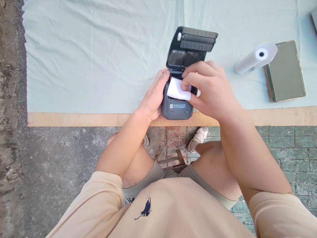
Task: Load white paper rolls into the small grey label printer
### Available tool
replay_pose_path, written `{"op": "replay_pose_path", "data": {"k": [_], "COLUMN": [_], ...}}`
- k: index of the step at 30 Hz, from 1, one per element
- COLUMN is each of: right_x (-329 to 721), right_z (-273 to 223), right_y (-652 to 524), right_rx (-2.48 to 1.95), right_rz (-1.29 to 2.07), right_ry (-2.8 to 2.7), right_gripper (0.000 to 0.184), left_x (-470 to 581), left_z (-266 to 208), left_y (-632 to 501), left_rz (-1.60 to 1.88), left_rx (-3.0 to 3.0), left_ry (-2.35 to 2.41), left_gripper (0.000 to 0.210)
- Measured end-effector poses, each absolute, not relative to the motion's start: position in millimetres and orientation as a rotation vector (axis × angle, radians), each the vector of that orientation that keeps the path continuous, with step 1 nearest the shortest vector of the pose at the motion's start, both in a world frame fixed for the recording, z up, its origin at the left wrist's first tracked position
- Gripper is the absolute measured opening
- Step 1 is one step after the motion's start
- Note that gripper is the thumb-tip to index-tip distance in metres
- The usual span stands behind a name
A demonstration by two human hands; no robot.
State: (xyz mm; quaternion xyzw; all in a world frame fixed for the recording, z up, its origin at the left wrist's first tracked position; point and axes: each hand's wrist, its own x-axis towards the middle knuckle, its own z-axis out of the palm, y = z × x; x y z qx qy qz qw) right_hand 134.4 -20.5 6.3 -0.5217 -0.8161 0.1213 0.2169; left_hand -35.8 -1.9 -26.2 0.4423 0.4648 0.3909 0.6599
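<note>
A small dark portable label printer (177, 110) stands at the table's near edge with its lid (190, 43) tilted up. Along its left side my left hand (157, 94) grips the body, thumb near the hinge. My right hand (208, 87) reaches over the paper bay from the right, fingers bent onto a strip of white paper (177, 89) that comes out over the front. Those fingers and the paper cover most of the bay, so the roll inside cannot be made out.
To the right, a white paper roll (247, 61) stands beside a phone-like flat device (287, 72). A pale cloth (86, 66) covers the table, leaving a bare wooden strip (99, 119) along the near edge. A grey object (314, 19) shows at the far right edge.
</note>
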Motion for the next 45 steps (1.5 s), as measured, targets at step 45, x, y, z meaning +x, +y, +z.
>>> {"op": "replay_pose_path", "data": {"k": [45], "right_x": [146], "right_z": [13], "right_y": [-23], "right_rx": [-1.181], "right_rz": [0.308], "right_ry": [-2.409], "right_gripper": [0.01], "left_x": [-48], "left_z": [-47], "left_y": [3], "left_rz": [0.898], "left_rx": [0.929], "left_ry": [0.678], "left_gripper": [0.108]}}
